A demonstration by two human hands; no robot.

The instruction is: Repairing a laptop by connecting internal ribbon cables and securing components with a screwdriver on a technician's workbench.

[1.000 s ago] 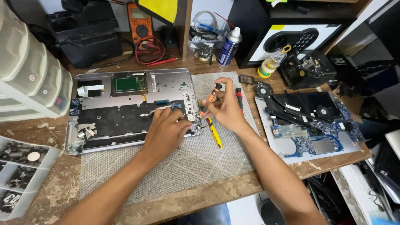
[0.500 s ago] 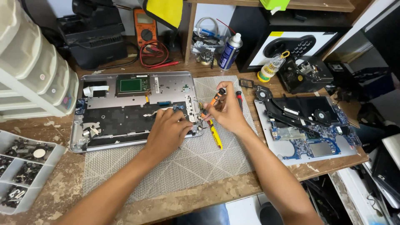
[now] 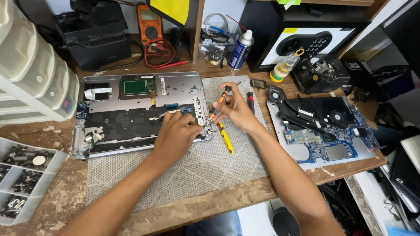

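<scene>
An opened silver laptop base [image 3: 131, 94] lies on a grey patterned mat [image 3: 183, 170] on the worn wooden bench, and the left hand [image 3: 175, 135] rests flat on its lower right corner, fingers loose and grasping nothing. Just beside that corner, the right hand [image 3: 234, 109] pinches a small orange-and-black screwdriver [image 3: 222, 97] tilted down at the base's edge. A yellow-handled tool [image 3: 226, 139] lies on the mat below it, and a blue circuit board [image 3: 328, 131] sits well to the right.

Your left hand [image 3: 175, 133] lies palm down, fingers curled forward. Your right hand [image 3: 234, 109] is raised beside it, fingertips pinched together. Both forearms extend forward, converging.
</scene>
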